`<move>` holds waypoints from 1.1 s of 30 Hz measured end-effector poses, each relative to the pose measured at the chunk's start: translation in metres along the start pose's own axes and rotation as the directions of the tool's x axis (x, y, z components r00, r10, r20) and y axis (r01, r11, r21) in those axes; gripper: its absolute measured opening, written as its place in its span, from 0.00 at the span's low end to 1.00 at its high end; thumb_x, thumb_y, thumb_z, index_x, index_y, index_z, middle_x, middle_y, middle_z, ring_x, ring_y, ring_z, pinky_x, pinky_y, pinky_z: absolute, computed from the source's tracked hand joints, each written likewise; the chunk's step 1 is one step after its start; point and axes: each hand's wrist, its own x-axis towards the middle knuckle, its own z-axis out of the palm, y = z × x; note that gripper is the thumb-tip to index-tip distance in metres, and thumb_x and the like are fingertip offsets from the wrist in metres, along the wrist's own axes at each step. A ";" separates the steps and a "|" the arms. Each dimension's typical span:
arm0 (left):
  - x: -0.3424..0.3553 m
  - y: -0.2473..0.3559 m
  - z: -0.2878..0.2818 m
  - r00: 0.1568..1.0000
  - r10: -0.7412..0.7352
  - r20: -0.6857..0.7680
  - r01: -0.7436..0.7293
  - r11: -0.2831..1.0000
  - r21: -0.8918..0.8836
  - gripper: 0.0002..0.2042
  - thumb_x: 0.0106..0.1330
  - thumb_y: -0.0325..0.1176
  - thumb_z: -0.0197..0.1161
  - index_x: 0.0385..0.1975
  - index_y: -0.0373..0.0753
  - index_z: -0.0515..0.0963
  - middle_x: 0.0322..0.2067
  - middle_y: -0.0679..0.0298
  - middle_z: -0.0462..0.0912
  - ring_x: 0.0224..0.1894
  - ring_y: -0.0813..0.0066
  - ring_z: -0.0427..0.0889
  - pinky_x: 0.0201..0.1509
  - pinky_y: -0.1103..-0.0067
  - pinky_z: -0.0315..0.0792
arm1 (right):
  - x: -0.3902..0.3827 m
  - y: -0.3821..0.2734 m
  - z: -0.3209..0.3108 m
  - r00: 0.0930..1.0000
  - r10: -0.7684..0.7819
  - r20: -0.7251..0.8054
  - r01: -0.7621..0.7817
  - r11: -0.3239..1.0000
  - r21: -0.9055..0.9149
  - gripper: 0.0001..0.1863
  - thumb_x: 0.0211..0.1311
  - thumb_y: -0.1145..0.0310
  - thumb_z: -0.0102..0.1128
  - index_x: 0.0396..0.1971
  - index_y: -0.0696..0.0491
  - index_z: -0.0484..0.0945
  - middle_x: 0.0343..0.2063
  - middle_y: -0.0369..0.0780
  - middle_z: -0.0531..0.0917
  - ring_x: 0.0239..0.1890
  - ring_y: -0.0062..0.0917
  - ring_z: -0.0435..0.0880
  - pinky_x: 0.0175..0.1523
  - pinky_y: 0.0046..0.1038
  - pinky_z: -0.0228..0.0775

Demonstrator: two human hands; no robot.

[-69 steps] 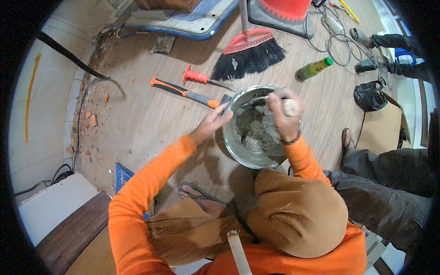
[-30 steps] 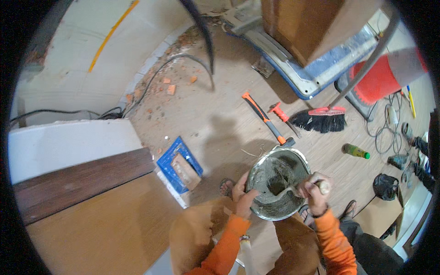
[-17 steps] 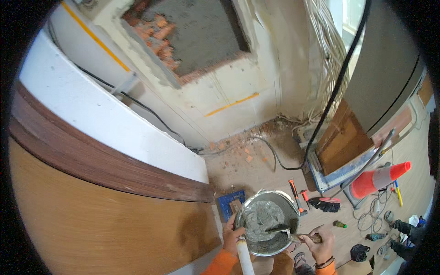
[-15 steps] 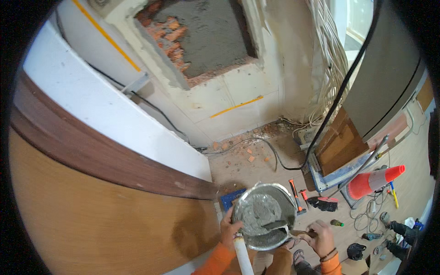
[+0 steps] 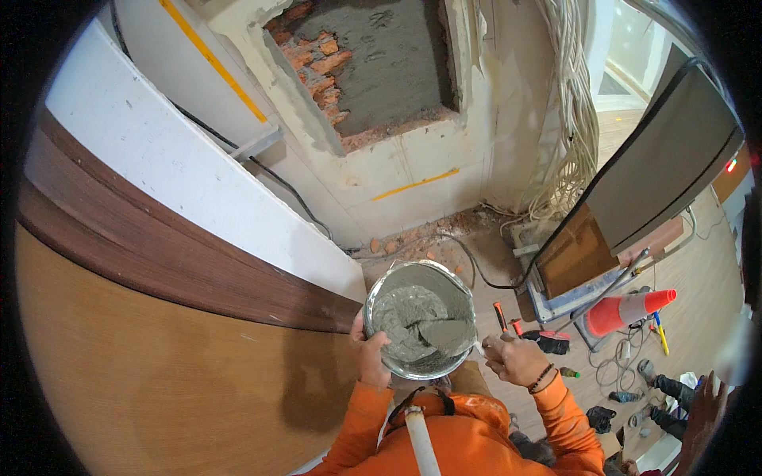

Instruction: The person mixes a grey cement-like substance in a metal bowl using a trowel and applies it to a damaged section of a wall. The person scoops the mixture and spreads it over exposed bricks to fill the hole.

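A round metal bucket [image 5: 459,295] is held up in front of me, partly filled with wet grey mortar [image 5: 403,308]. My left hand [image 5: 371,353] is closed on the bucket's left rim, thumb over the edge. On the other side, my right hand [image 5: 517,361] is wrapped round the handle of a trowel; the fingers hide most of the handle. The trowel's mortar-coated blade [image 5: 447,336] lies inside the bucket, against the mortar. Beyond the bucket, a square recess [image 5: 397,71] in the wall shows grey mortar and exposed broken brick [image 5: 321,71] along its left side.
Hanging cables [image 5: 575,119] run down beside the recess. Brick rubble [image 5: 389,247] lies at the wall's foot. To the right are a hammer [image 5: 500,316], a brush [image 5: 548,341], an orange cone [image 5: 627,311] and a leaning panel [image 5: 675,151]. Another person's legs [image 5: 675,389] show at lower right.
The bucket and both hands sit higher and further left in view. The trowel blade has turned, showing its broad face. A blurred arm has appeared at the right edge.
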 end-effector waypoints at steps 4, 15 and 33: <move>0.033 0.014 0.012 1.000 -0.010 -0.018 0.013 0.988 0.154 0.32 0.43 0.17 0.51 0.56 0.31 0.74 0.46 0.58 0.80 0.46 0.65 0.81 0.51 0.75 0.75 | 0.034 0.009 -0.004 0.987 0.090 -0.133 -0.093 0.995 -0.019 0.17 0.57 0.61 0.64 0.45 0.50 0.78 0.34 0.46 0.80 0.33 0.44 0.83 0.36 0.41 0.76; 0.059 0.016 0.035 1.000 -0.019 -0.003 0.019 0.999 0.029 0.31 0.44 0.15 0.49 0.57 0.29 0.71 0.49 0.57 0.79 0.47 0.64 0.79 0.53 0.75 0.73 | 0.091 0.019 -0.021 0.994 0.075 -0.075 -0.071 0.996 0.061 0.10 0.61 0.63 0.58 0.41 0.46 0.77 0.27 0.46 0.80 0.33 0.46 0.83 0.34 0.44 0.76; 0.128 0.000 0.040 0.983 0.060 0.175 -0.076 0.993 0.086 0.36 0.36 0.20 0.54 0.56 0.29 0.74 0.50 0.54 0.80 0.51 0.60 0.80 0.56 0.70 0.74 | 0.148 0.027 -0.030 0.993 -0.084 0.085 0.106 0.949 -0.298 0.17 0.59 0.59 0.56 0.48 0.45 0.81 0.30 0.44 0.81 0.28 0.39 0.86 0.30 0.40 0.79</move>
